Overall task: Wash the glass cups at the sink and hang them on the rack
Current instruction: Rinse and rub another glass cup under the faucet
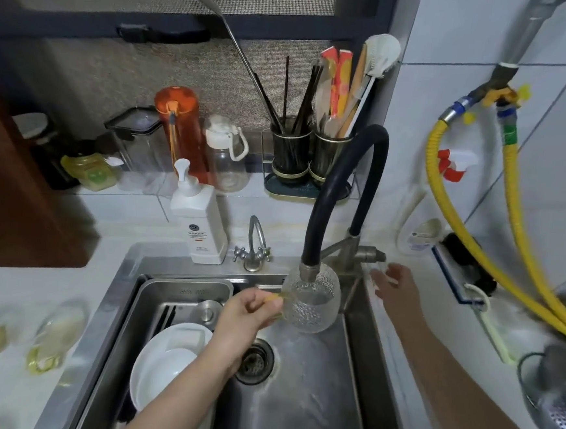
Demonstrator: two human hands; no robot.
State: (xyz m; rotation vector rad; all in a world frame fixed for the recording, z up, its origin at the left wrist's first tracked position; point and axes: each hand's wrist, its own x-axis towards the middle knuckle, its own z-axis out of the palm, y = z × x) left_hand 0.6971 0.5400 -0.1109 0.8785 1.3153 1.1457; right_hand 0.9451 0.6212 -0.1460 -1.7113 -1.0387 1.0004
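A textured glass cup (311, 304) with a yellow handle sits directly under the nozzle of the black hose tap (341, 185), above the steel sink (307, 402). My left hand (250, 316) grips the cup by its handle. My right hand (395, 291) reaches to the right of the tap's metal lever (370, 253), fingers relaxed and holding nothing. More glass cups (55, 338) lie blurred on the counter at the far left. No rack is in view.
White plates (168, 361) lie in a tray in the sink's left part, and the drain (255, 361) is in the middle. A soap pump bottle (198, 221), small tap (255, 246), utensil holders (310, 155), yellow hoses (508, 266) and a metal colander (557, 412) surround the basin.
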